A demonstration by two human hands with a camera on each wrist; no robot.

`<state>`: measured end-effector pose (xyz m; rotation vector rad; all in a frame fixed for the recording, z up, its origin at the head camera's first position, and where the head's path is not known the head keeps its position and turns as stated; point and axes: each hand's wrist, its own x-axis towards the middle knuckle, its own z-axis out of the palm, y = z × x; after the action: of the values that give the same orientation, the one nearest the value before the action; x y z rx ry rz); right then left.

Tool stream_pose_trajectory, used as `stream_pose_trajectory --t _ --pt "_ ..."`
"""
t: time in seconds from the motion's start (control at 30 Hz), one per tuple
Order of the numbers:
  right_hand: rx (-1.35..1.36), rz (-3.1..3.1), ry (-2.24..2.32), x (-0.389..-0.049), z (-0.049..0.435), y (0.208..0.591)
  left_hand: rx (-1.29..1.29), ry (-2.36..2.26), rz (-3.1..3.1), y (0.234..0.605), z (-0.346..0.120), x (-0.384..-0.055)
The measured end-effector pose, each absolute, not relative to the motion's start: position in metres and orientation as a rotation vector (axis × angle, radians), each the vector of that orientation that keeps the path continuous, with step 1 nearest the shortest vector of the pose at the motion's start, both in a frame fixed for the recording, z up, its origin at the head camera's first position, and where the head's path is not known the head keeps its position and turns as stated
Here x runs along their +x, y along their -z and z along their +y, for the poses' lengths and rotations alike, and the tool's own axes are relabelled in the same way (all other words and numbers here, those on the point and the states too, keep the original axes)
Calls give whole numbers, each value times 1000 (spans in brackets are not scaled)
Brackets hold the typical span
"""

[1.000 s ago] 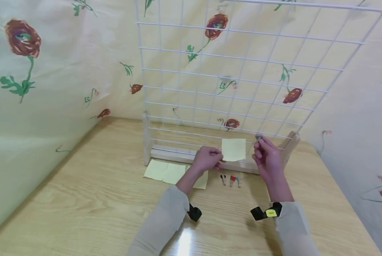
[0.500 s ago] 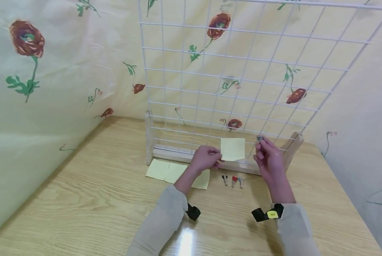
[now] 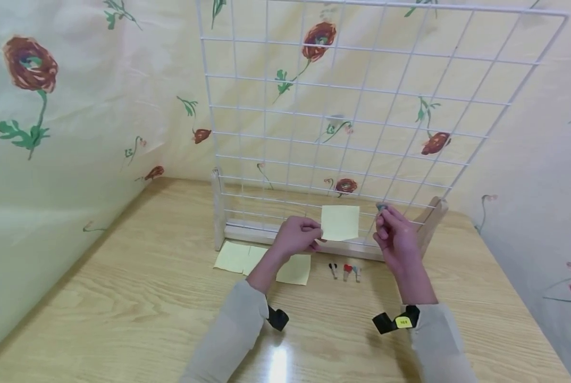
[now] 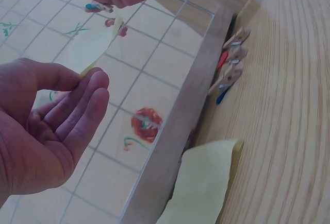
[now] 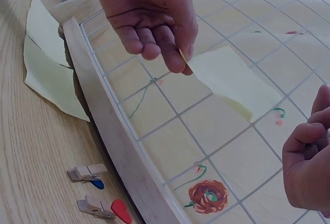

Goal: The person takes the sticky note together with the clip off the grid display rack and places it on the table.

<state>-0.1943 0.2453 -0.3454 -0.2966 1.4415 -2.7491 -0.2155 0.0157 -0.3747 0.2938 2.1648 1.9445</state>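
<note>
My left hand point(image 3: 297, 234) pinches a square pale yellow note point(image 3: 340, 223) at its lower left edge, between thumb and fingertips. The note stands upright in front of the low part of a white wire grid point(image 3: 314, 113). To its right, my right hand point(image 3: 396, 234) pinches a small clothespin point(image 4: 99, 7) with a teal decoration, raised at about the height of the note's top edge. Note and clothespin are apart. On the table below lie several small wooden clothespins, one with a red heart point(image 5: 121, 211) and one with a dark blue heart point(image 5: 96, 183).
More yellow notes point(image 3: 230, 256) lie in a row on the wooden table point(image 3: 123, 298), left of the clothespins and partly behind my left forearm. A wooden base bar point(image 4: 170, 147) and side feet point(image 3: 431, 221) carry the grid. Flower-patterned sheeting point(image 3: 99, 106) hangs behind and at the sides.
My left hand has shifted the note slightly left against the grid. The right hand with the clothespin has moved a little left too. The head view sways slightly.
</note>
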Motion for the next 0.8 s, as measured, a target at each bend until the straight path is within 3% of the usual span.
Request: stream_pose_trajectory --t 0.8 --pt "-244 1591 2653 -183 236 342 471 -1716 2414 356 -35 -202"
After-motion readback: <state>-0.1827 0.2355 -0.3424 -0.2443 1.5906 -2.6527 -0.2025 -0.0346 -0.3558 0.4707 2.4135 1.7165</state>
